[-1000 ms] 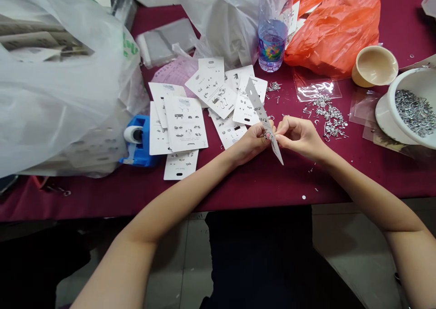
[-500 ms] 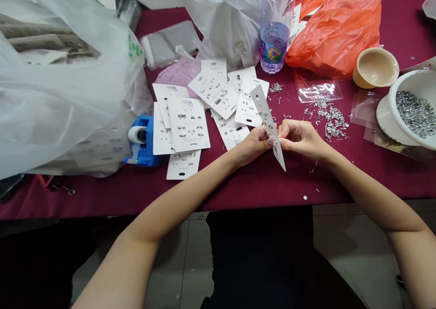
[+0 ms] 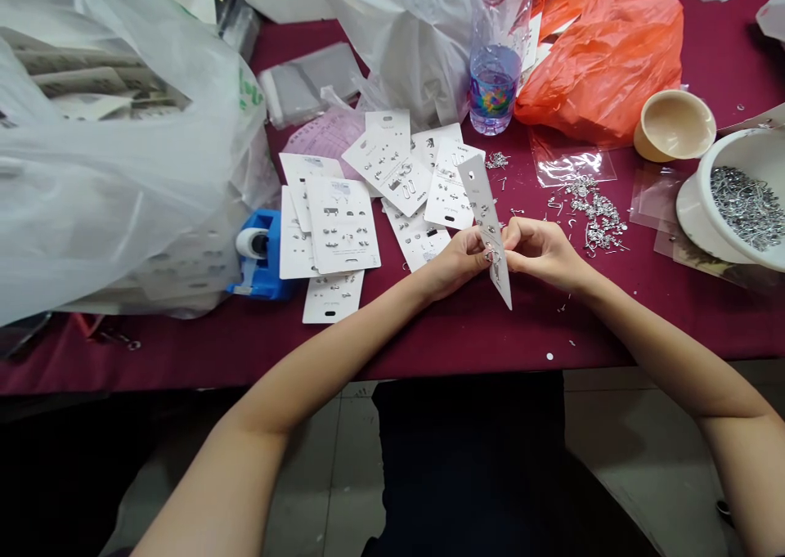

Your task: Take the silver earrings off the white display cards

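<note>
While the left hand (image 3: 457,264) and right hand (image 3: 540,253) pinch a tilted earring card (image 3: 482,201) at its middle, fingertips close together, the card hangs over the bench (image 3: 552,332) near its front edge. Loose hooks (image 3: 598,217) lie just right; printed cards (image 3: 342,223) lie left.

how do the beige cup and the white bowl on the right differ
The beige cup is smaller than the white bowl, which runs off the picture's right edge. The white bowl holds a heap of silver metal hooks; the beige cup shows none. Both are round and open-topped.
</note>
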{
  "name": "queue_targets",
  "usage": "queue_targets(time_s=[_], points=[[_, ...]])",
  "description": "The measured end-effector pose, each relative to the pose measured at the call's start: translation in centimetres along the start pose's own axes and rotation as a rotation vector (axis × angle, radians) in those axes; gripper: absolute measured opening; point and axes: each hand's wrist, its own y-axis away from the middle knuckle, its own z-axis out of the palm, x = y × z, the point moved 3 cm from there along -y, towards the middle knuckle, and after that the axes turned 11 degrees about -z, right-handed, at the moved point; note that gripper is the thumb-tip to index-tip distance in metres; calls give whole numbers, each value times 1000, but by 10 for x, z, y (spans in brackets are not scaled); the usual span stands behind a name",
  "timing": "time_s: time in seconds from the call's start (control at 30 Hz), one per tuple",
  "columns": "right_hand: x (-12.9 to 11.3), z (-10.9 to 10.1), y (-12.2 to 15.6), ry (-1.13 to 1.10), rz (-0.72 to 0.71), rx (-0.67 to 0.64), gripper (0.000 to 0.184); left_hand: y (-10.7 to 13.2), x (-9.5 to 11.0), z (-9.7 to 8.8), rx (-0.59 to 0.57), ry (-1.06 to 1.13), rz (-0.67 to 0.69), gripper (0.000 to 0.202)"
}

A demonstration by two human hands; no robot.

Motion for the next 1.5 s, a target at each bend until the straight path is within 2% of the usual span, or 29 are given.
queue_targets(time_s=[0.23,0.37,0.5,0.63,0.87,1.17,1.27,1.33,1.43,1.5], points=[[2,-6,-1,12,39,85,37,0,7,8,-35,49,58,47],[0,-8,-2,48,9,94,34,1,9,9,-37,29,138,41],[-1,-8,-2,118,22,110,35,0,7,7,-30,5,147,42],[-1,-7,-1,146,47,103,33,-1,6,6,-16,19,147,45],[-2,-3,2,225,8,105,25,-3,2,3,-35,-42,178,46],[-5,3,0,396,-121,2,22,-2,1,5,-26,-19,165,44],[-19,-14,-4,491,-133,28,20,-1,2,3,20,33,102,42],[-35,-37,-7,637,-132,132,18,-1,2,0,38,62,76,40],[-57,-78,-5,964,-19,299,12,-1,1,-4,50,86,81,35],[-66,-98,-2,1154,68,325,5,-1,2,-5,63,100,81,34]])
